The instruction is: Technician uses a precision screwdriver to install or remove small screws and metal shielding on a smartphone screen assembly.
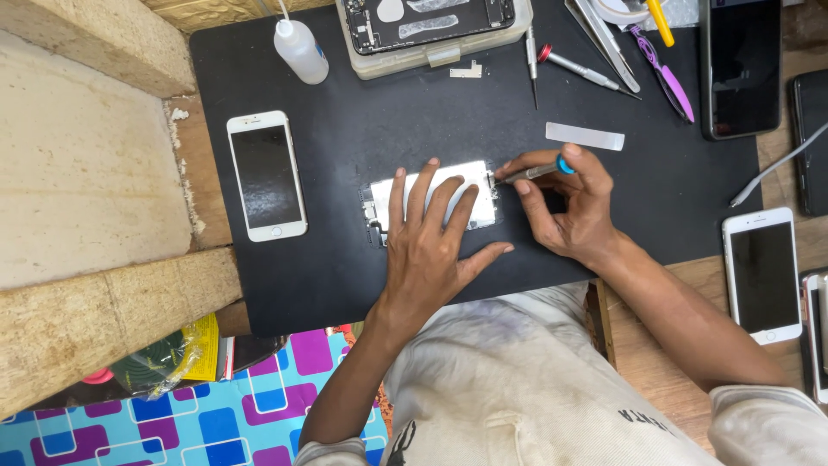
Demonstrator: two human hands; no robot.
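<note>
Your left hand (429,246) lies flat, fingers spread open, on the silver phone panel (470,192) in the middle of the black mat (345,147), pinning it steady. Your right hand (569,211) pinches a small screwdriver (536,172), its tip touching the panel's right edge.

Black work mat (345,285) covers most of a wooden tabletop (655,354), bare wood showing at 3–4 o'clock & in a strip w/ chipped pale edge at 9 o'clock. Rough beige stone/plaster ledge (78,173) fills 9–11 o'clock, stepping down twd 8 o'clock. At 7 o'clock, below the ledge, a blue/purple patterned cloth (216,414). Light even, soft, w/ faint shadows.
</note>
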